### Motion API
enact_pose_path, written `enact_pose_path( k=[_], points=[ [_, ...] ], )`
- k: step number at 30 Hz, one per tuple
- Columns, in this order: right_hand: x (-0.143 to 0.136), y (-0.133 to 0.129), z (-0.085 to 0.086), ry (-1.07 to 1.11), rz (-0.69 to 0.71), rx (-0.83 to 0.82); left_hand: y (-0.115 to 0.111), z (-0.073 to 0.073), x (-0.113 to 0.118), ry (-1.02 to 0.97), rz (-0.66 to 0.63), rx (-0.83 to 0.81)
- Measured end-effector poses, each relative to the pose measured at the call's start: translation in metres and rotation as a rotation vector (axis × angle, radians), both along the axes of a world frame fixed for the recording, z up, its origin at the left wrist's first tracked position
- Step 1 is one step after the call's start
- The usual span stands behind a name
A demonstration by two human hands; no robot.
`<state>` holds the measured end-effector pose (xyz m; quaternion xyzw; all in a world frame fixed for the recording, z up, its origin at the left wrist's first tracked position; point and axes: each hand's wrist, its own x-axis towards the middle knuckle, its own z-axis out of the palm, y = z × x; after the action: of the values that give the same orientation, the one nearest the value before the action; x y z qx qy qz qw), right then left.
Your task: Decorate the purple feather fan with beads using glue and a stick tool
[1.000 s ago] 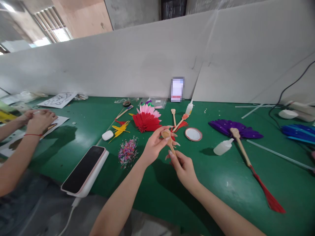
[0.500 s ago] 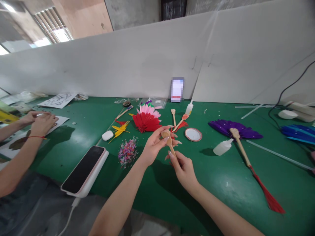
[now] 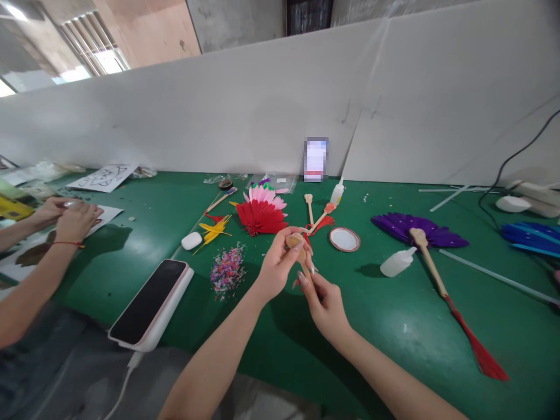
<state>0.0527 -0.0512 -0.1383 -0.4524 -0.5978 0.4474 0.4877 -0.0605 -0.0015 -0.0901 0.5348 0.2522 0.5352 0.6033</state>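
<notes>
Both my hands hold a wooden fan handle (image 3: pixel 294 240) above the table's middle. My left hand (image 3: pixel 276 267) closes around its broad head, the thumb pressed on the near face. My right hand (image 3: pixel 327 300) pinches the slim stem lower down, covering part of it. Beyond them lie a red feather fan piece (image 3: pixel 259 217), a pink one (image 3: pixel 265 196), another wooden handle (image 3: pixel 309 204) and a red tassel (image 3: pixel 324 220). A round lid-like dish (image 3: pixel 345 239) sits just right of my fingers. A white squeeze bottle (image 3: pixel 397 263) lies on its side farther right.
A purple feather fan (image 3: pixel 420 233) with a red tassel lies at right, near blue feathers (image 3: pixel 531 236). Left of my hands are mixed sequins (image 3: pixel 227 269), yellow feathers (image 3: pixel 215 232) and a phone (image 3: pixel 151 303) with a cable. A co-worker's hands (image 3: pixel 72 219) are at far left.
My left fingers have curled in closer around the handle's head, and the thumb has shifted up over it. My right hand keeps its pinch on the stem.
</notes>
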Motion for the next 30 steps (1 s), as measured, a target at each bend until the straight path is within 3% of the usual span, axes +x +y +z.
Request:
enact_pose_path(
  k=[14,22,27,30],
  points=[
    [-0.001,0.001,0.003,-0.013,0.01,-0.009,0.0,0.0,0.002,0.008,0.056,-0.056],
    [0.003,0.005,0.002,0.136,0.039,-0.142,0.002,-0.006,0.003,-0.072,-0.047,-0.169],
    [0.008,0.01,0.01,0.088,0.151,-0.194,-0.002,-0.009,0.008,0.224,-0.022,-0.226],
    [0.017,0.016,0.012,-0.136,0.223,-0.018,-0.005,-0.008,0.009,0.343,0.101,-0.188]
  ],
)
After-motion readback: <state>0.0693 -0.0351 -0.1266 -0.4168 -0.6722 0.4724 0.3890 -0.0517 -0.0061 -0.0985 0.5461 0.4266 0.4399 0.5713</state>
